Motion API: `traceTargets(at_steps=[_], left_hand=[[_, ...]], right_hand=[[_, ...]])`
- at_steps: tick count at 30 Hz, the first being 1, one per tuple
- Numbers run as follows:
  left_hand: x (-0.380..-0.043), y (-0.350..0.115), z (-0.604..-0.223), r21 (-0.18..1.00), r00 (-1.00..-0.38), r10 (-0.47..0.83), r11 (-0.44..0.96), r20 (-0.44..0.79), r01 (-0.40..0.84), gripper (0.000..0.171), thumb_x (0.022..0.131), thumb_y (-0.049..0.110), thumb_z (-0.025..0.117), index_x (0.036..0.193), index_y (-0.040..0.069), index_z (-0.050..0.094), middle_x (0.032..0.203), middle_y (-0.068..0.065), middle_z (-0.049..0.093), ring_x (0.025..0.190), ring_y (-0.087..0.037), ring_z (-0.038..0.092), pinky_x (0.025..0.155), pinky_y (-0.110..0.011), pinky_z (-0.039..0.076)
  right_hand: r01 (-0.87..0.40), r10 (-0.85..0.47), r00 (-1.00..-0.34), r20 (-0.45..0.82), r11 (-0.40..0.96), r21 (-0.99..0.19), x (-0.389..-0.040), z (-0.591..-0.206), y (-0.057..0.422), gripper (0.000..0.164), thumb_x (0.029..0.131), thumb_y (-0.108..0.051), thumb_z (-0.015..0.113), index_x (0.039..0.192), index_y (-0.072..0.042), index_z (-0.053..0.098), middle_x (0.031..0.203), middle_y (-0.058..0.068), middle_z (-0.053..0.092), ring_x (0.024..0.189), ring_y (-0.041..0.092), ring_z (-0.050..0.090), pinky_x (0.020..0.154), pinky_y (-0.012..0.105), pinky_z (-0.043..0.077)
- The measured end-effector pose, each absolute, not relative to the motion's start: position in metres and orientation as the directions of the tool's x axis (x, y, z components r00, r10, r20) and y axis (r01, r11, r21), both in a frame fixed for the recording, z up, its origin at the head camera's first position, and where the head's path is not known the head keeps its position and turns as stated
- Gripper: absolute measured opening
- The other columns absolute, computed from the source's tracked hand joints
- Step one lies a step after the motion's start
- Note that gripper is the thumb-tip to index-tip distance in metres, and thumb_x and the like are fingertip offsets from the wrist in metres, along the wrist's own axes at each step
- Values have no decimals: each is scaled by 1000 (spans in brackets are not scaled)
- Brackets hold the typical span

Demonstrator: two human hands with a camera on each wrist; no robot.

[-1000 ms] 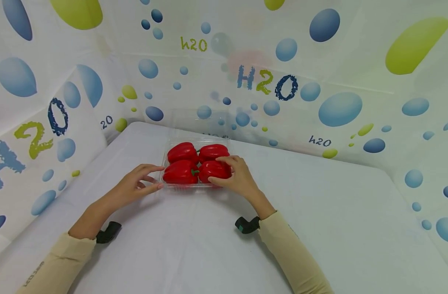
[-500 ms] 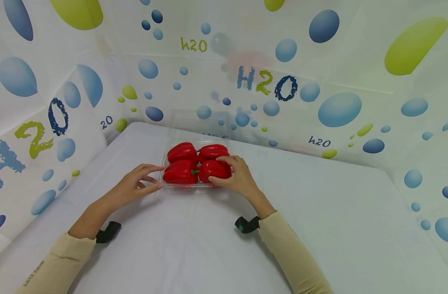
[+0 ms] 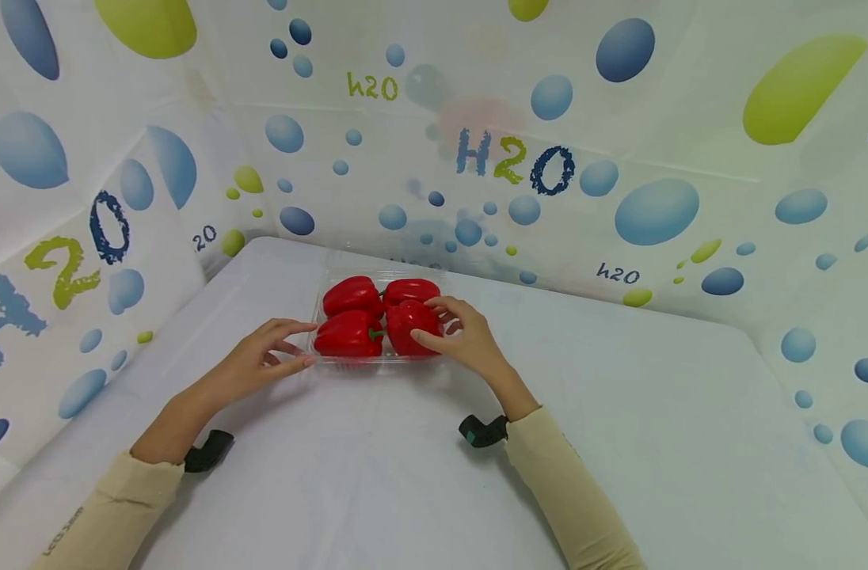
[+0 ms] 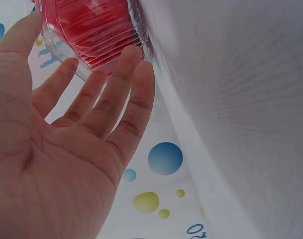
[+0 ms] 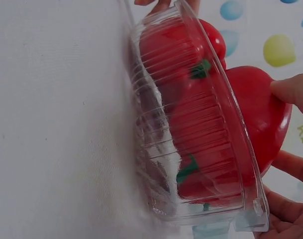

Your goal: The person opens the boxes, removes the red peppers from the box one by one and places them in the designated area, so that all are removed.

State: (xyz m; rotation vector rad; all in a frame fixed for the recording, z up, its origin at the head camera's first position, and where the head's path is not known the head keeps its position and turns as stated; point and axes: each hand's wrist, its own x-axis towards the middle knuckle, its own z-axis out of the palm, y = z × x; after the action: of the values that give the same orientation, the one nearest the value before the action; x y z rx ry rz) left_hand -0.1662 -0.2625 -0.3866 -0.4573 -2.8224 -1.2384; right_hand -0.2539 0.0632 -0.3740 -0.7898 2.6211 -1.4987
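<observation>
A clear plastic clamshell box holds several red bell peppers with green stems, its see-through lid raised at the back. My right hand grips the front right bell pepper, thumb on the near side and fingers on the far side. That pepper is tilted up and bulges above the box rim in the right wrist view. The front left pepper, back left pepper and back right pepper lie on their sides. My left hand has its spread, relaxed fingers at the box's ridged left wall.
A white cloth covers the table. Behind and to the left rises a white curtain with blue and green bubble prints, close behind the raised lid. Black wrist cameras sit under both wrists.
My right hand has shifted slightly right and turned the front right pepper from lying flat to tilted up. The lid has leaned farther back. My left hand stays in place.
</observation>
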Motion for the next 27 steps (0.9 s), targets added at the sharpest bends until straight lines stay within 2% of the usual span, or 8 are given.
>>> traceTargets(at_steps=[7,17,24,27], left_hand=[[-167,-263,-387,716,-955,256,639,149,283,55,93,23,67,142,9,47,136,-19,46,106,-33,64,79,-26,53],[-167,-262,-386,718,-954,259,634,154,288,55,92,21,68,142,8,47,136,-20,46,105,-33,64,79,-26,53],[-167,-262,-386,720,-954,255,633,154,285,54,93,21,67,142,8,47,135,-20,47,105,-33,64,79,-26,53],[-166,-262,-385,720,-955,253,632,156,286,54,93,21,67,141,8,48,135,-20,47,105,-33,64,79,-26,53]], right_hand=[[-425,-469,-860,200,443,-789,-255,-375,63,58,78,-22,80,130,-10,55,123,9,59,107,25,54,81,32,54],[-468,-473,-846,244,441,-766,-256,-377,63,57,79,-23,79,129,-10,55,120,8,60,104,24,54,80,33,53],[-472,-455,-845,281,388,-792,-256,-376,63,55,81,-23,76,129,-8,55,120,12,61,104,27,56,86,43,53],[-474,-448,-845,291,377,-796,-257,-376,62,54,81,-24,75,129,-8,56,119,12,62,103,27,57,86,43,53]])
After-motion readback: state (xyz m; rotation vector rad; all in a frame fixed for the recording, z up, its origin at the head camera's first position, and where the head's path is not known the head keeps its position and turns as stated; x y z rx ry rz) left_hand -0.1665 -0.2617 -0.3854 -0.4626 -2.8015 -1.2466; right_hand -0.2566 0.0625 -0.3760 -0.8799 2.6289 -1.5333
